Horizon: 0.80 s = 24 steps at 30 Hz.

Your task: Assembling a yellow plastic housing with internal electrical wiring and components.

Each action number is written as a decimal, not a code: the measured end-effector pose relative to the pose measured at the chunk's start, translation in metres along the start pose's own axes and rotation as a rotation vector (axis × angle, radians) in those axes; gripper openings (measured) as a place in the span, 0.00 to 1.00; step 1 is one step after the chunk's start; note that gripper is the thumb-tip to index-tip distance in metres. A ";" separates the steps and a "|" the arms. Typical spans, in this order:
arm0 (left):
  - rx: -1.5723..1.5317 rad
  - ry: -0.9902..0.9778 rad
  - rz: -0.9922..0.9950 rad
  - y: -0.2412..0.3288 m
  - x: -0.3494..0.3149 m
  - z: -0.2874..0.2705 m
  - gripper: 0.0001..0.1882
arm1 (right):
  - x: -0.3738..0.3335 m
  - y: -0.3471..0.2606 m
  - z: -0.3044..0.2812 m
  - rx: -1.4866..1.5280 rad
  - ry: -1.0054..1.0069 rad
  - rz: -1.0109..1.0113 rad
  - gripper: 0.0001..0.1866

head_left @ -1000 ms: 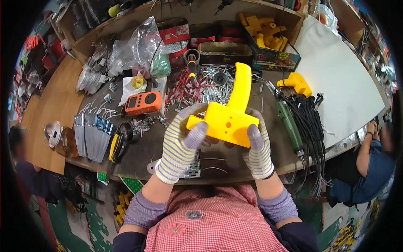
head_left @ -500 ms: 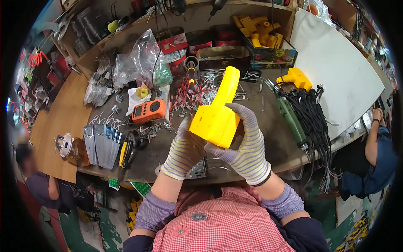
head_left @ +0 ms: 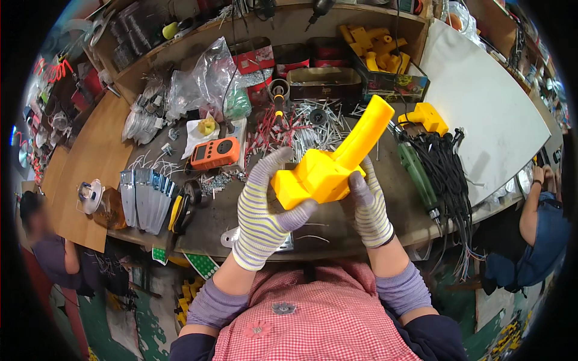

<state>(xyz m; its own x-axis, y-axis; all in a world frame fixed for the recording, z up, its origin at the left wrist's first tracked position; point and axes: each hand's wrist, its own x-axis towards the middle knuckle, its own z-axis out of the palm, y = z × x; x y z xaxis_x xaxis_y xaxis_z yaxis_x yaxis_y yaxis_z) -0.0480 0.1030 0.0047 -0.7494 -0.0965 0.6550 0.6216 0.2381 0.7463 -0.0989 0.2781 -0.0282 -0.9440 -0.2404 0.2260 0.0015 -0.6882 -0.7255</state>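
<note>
A yellow plastic tool housing point(head_left: 316, 175) with a long handle is held up over the middle of the bench, the handle slanting to the far right. My left hand point(head_left: 260, 216), in a striped knit glove, grips the block-shaped end, thumb across its near side. On the other side my gloved right hand point(head_left: 370, 210) holds it near the base of the handle; some of its fingers are hidden behind the piece. Under my left hand, a metal plate with holes point(head_left: 286, 243) shows in part on the bench.
Screws point(head_left: 328, 129) and red-wired parts lie beyond the housing. To the left are an orange meter point(head_left: 215, 154) and grey-blue strips point(head_left: 146, 201). A green electric screwdriver point(head_left: 418, 177), black cables point(head_left: 448, 180) and another yellow housing point(head_left: 427, 117) lie right. People sit at both sides.
The yellow housing has been turned, its handle swinging to the right and another face showing. My left hand has shifted its grip up its side; the right thumb has moved from underneath to the side.
</note>
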 end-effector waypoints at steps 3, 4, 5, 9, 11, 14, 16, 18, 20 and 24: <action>-0.029 -0.056 -0.015 0.002 -0.005 0.003 0.38 | 0.003 -0.001 -0.004 0.035 -0.169 -0.002 0.42; -0.015 -0.057 0.013 0.004 -0.005 0.005 0.37 | 0.004 0.003 -0.007 0.066 -0.154 -0.013 0.39; -0.017 -0.055 0.011 0.006 -0.005 0.005 0.37 | 0.004 0.003 -0.007 0.064 -0.154 -0.010 0.39; 0.132 -0.110 0.143 0.015 -0.004 0.006 0.37 | 0.004 0.001 -0.003 0.076 -0.222 -0.070 0.39; 0.189 -0.133 0.214 0.015 -0.007 0.006 0.38 | 0.008 0.002 -0.006 0.013 -0.301 -0.126 0.40; 0.228 -0.126 0.201 0.019 -0.006 0.005 0.38 | 0.007 0.001 -0.003 -0.063 -0.208 -0.121 0.45; 0.253 -0.110 0.161 0.016 -0.007 0.004 0.37 | 0.005 0.000 -0.004 -0.084 -0.179 -0.065 0.42; 0.316 -0.073 0.145 0.016 -0.007 0.001 0.37 | 0.004 0.001 -0.006 -0.099 -0.171 -0.012 0.40; 0.417 -0.005 0.122 0.018 -0.007 0.001 0.35 | 0.003 -0.003 -0.010 -0.136 -0.156 0.038 0.38; 0.305 0.138 -0.087 -0.004 -0.014 0.001 0.29 | 0.006 0.011 -0.023 -0.363 -0.241 -0.284 0.36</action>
<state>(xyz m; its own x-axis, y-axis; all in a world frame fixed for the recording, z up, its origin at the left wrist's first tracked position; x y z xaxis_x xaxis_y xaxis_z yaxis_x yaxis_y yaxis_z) -0.0397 0.1047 -0.0077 -0.7455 -0.2539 0.6162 0.4447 0.4992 0.7437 -0.1121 0.2843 -0.0498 -0.7879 -0.2588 0.5588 -0.3985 -0.4776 -0.7830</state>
